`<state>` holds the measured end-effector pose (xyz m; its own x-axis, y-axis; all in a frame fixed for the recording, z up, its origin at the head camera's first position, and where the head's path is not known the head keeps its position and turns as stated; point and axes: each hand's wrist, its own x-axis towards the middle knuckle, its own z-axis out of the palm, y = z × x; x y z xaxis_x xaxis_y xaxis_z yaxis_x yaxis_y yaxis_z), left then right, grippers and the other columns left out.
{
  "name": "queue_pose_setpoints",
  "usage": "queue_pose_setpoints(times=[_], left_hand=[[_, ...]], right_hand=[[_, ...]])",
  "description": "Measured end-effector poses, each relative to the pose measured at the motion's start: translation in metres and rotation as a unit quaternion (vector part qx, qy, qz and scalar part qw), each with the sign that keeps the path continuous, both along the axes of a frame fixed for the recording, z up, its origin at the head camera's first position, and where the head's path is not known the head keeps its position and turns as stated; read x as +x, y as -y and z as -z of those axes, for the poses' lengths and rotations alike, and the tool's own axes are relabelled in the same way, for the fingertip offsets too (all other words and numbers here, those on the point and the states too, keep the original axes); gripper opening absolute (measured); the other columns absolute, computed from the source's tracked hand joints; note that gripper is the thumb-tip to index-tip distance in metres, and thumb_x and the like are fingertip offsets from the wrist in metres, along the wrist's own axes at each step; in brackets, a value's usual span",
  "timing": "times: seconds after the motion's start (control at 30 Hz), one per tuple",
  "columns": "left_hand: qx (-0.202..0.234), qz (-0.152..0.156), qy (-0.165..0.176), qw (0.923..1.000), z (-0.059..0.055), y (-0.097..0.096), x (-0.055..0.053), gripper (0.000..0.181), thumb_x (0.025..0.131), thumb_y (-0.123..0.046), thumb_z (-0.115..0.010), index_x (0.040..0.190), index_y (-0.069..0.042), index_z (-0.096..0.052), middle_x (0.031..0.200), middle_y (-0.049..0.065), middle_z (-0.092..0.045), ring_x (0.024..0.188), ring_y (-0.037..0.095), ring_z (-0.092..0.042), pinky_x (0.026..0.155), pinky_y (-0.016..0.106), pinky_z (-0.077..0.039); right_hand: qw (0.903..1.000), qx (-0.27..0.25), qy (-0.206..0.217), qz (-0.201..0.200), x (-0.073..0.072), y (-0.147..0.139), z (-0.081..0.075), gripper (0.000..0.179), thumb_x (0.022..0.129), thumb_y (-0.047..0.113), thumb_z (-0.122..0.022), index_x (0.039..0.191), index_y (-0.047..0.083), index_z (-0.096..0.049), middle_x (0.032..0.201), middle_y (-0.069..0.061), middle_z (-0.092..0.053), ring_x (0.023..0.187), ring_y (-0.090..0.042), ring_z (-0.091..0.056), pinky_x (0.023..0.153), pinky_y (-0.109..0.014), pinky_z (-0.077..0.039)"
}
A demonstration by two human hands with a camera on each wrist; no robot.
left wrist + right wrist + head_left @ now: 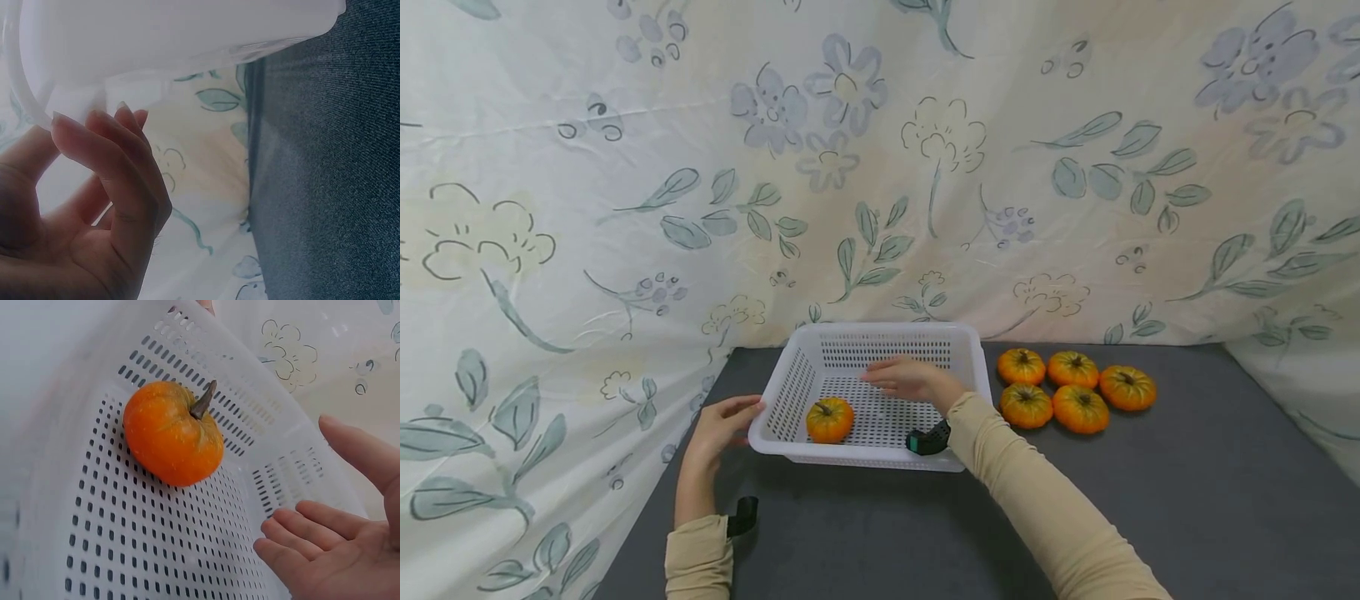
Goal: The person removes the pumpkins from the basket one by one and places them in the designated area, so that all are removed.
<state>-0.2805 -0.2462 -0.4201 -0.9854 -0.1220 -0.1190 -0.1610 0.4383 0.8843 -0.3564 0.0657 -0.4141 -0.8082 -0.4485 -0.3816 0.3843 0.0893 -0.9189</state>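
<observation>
A white plastic basket (880, 457) with slotted walls and floor stands on the dark table. One small orange pumpkin (830, 420) sits inside it, near the front left corner; in the right wrist view the pumpkin (175, 434) shows its dark stem. At the basket's left rim, my left hand (722, 427) pinches the edge between thumb and bent fingers, and the left wrist view shows this hand (106, 187) at the rim. My right hand (913, 379) hovers over the basket's inside, apart from the pumpkin, with straight fingers and nothing held.
Several more orange pumpkins (1075, 371) lie grouped on the table to the right of the basket. A floral cloth (865, 167) hangs behind the table and along its sides. The dark tabletop (1210, 483) extends to the front and right.
</observation>
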Motion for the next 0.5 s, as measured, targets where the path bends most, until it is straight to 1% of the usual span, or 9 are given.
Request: queue_pose_setpoints(times=[0.13, 0.23, 0.4, 0.5], left_hand=[[0.001, 0.000, 0.000, 1.0000, 0.000, 0.000, 0.000, 0.053, 0.092, -0.036, -0.066, 0.132, -0.002, -0.057, 0.121, 0.016, -0.066, 0.084, 0.009, -0.064, 0.068, 0.030, -0.055], [0.005, 0.000, -0.002, 1.0000, 0.000, 0.000, -0.001, 0.053, 0.092, -0.036, -0.066, 0.132, -0.002, -0.058, 0.121, 0.016, -0.066, 0.084, 0.009, -0.065, 0.068, 0.029, -0.055], [0.006, -0.001, 0.000, 1.0000, 0.000, 0.000, -0.002, 0.052, 0.092, -0.035, -0.066, 0.132, -0.002, -0.058, 0.120, 0.015, -0.067, 0.083, 0.008, -0.065, 0.068, 0.029, -0.055], [0.006, 0.000, 0.003, 1.0000, 0.000, 0.000, -0.002, 0.053, 0.092, -0.035, -0.066, 0.133, -0.002, -0.057, 0.122, 0.016, -0.066, 0.084, 0.009, -0.065, 0.068, 0.030, -0.055]], right_hand=[[0.9998, -0.004, 0.021, -0.002, -0.002, 0.007, 0.002, 0.055, 0.096, 0.016, -0.062, 0.143, -0.002, -0.042, 0.153, -0.017, -0.040, 0.146, -0.033, -0.032, 0.120, -0.044, -0.024], [0.9994, -0.008, 0.031, -0.009, -0.002, 0.010, 0.003, 0.053, 0.095, 0.017, -0.063, 0.142, -0.001, -0.045, 0.152, -0.017, -0.041, 0.146, -0.034, -0.032, 0.120, -0.045, -0.023], [0.9982, -0.008, 0.041, -0.042, -0.001, 0.016, 0.002, 0.055, 0.094, 0.017, -0.065, 0.142, -0.001, -0.045, 0.154, -0.015, -0.039, 0.149, -0.033, -0.027, 0.122, -0.046, -0.017], [0.9975, 0.001, 0.041, -0.057, 0.000, 0.020, 0.003, 0.057, 0.094, 0.019, -0.065, 0.143, 0.001, -0.044, 0.154, -0.014, -0.039, 0.149, -0.033, -0.026, 0.122, -0.046, -0.017]])
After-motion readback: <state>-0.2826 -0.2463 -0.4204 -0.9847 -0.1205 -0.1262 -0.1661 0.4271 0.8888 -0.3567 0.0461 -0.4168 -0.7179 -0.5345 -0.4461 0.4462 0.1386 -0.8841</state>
